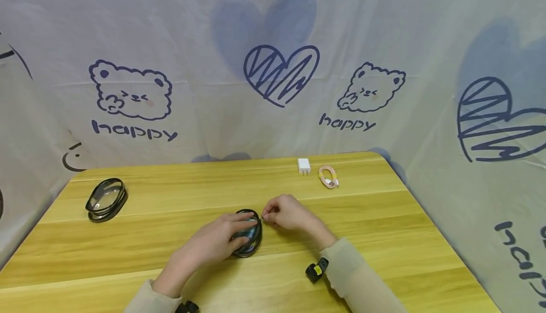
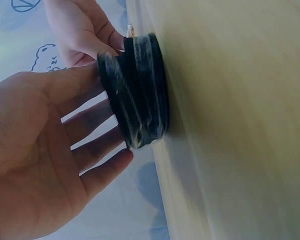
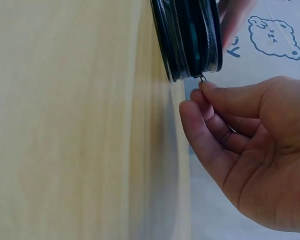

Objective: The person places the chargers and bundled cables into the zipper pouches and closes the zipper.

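A small round zippered pouch (image 1: 254, 246) with black edging and a see-through top lies on the table, under my left hand (image 1: 215, 239). In the left wrist view, the fingers (image 2: 101, 120) of that hand reach out fairly straight and touch the pouch's upper rim. Its black side wall (image 2: 140, 92) faces that camera. My right hand (image 1: 286, 212) is at the pouch's right side. The right wrist view shows its thumb and finger pinching a tiny zipper pull (image 3: 203, 78) at the end of the pouch (image 3: 187, 37). Most of the top is hidden by the left hand.
A second clear, black-edged pouch (image 1: 106, 200) lies at the left of the wooden table (image 1: 170, 190). Near the back edge are a white charger plug (image 1: 304, 165) and a coiled pink cable (image 1: 327, 177). A printed cloth (image 1: 204, 67) hangs behind.
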`<state>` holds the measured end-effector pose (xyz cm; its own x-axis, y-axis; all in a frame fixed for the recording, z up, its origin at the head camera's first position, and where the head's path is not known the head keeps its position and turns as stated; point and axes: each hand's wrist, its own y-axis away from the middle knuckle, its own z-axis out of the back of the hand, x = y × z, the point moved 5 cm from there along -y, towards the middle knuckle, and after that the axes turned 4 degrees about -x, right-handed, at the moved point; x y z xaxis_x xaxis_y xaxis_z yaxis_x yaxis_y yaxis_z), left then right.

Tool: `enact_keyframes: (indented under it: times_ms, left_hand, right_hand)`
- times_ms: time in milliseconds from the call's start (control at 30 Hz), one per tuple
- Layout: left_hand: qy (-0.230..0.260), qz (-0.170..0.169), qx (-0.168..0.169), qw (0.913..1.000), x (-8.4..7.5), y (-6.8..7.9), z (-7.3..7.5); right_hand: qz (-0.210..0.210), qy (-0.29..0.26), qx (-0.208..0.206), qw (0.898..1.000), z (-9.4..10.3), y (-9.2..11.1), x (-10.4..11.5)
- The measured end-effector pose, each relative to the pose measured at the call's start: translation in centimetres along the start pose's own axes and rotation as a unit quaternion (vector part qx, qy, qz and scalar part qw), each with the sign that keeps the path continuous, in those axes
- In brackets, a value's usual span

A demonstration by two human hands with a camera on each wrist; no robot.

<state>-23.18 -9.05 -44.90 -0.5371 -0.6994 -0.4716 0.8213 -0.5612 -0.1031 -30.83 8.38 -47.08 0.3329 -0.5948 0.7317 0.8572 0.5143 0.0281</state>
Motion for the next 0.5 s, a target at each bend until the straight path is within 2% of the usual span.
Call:
enact_keyframes:
  times_ms: [100,333,500]
  left_hand:
    - [0.001,0.002,0.003,1.0,0.02,0.06,0.02]
    - [-0.004,-0.024,-0.003,0.9997,-0.09,-0.01,-0.13]
    - [-0.007,-0.014,0.003,0.9999,-0.2,-0.05,-0.13]
  right_hand:
    - [-0.001,0.001,-0.011,1.0,-0.12,-0.05,0.06]
    - [-0.002,-0.002,-0.013,1.0,-0.37,-0.1,-0.04]
    - [-0.003,-0.002,-0.008,1.0,-0.31,-0.15,-0.15]
